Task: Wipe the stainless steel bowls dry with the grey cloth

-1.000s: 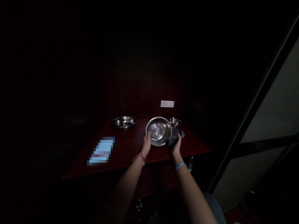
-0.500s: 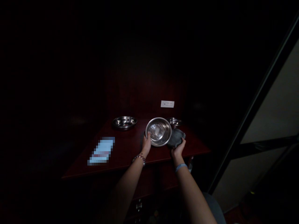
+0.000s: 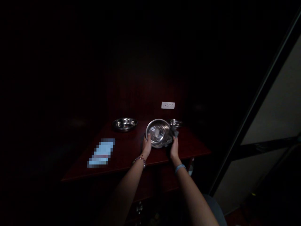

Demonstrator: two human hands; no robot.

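A round steel bowl [image 3: 157, 133] is tilted toward me above the dark red table. My left hand [image 3: 147, 147] grips its left rim, thumb on the inner side and the other fingers hidden behind. On the opposite side, my right hand [image 3: 174, 147] is closed on a grey cloth [image 3: 168, 142] that lies over the bowl's right rim. Part of the cloth reaches inside the bowl. A smaller steel bowl [image 3: 176, 122] stands behind the cloth, and another steel bowl [image 3: 125, 124] rests on the table to the left.
The dark red table [image 3: 122, 157] has its front edge close to my forearms. A blurred-out light blue item [image 3: 101, 153] lies at its left. A white socket panel [image 3: 168, 105] is on the back wall. Below is a drawer handle [image 3: 139, 207]; at right, a framed panel [image 3: 265, 169].
My right hand has moved left, bringing the cloth from beside the bowl onto its right rim. The cloth looks more bunched. My left hand keeps its hold on the bowl.
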